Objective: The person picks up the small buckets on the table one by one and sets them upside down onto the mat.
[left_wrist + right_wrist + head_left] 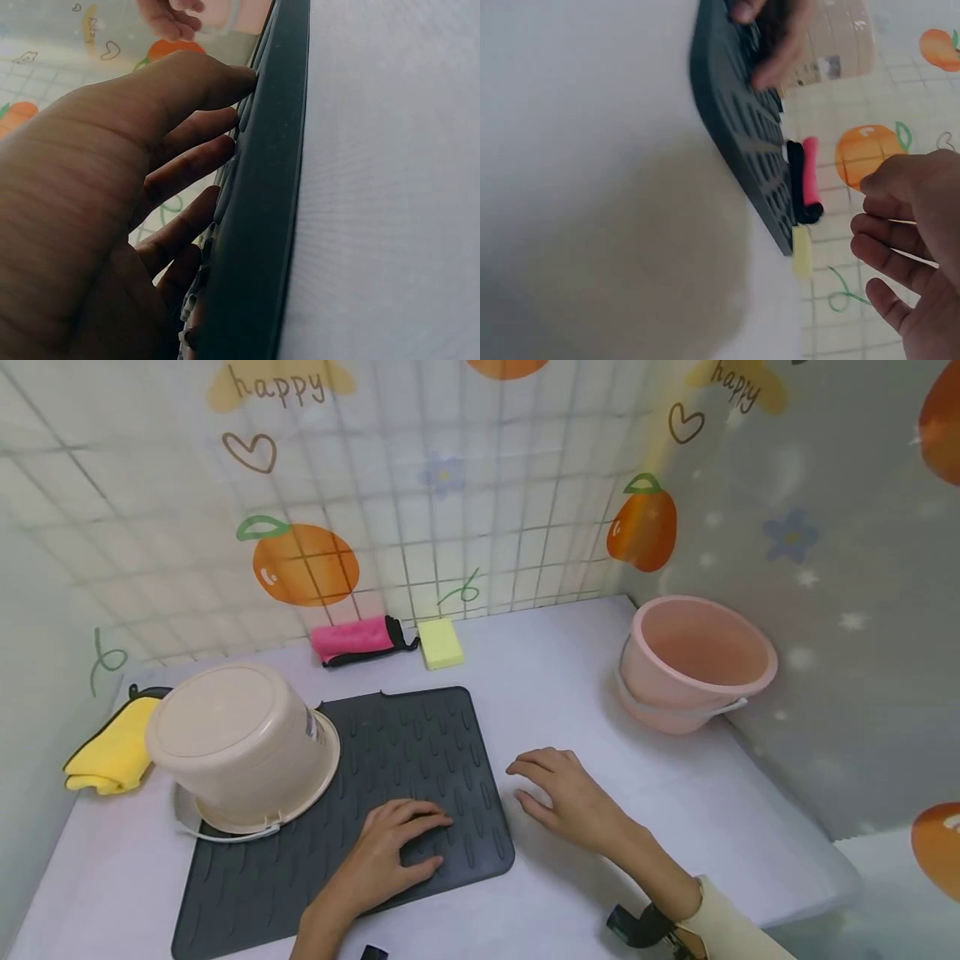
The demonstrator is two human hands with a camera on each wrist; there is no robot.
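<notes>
My left hand (386,852) rests on a dark grey ridged drying mat (405,735), its fingertips touching the surface near the front right part. In the left wrist view the fingers (187,169) are spread and lightly bent, with nothing held. Just right of the mat, my right hand (566,797) hovers above the white table, fingers loosely bent and holding nothing. An upside-down beige bucket (240,743) stands on the mat's left part, its handle lying at the front. The right wrist view shows the right hand (922,232) apart from the mat's edge.
A pink bucket (660,685) stands upright at the right by the grey wall. Along the back lie a rolled pink cloth (352,639) and a yellow sponge (440,643). A folded yellow cloth (112,752) is at the left, beside the beige bucket.
</notes>
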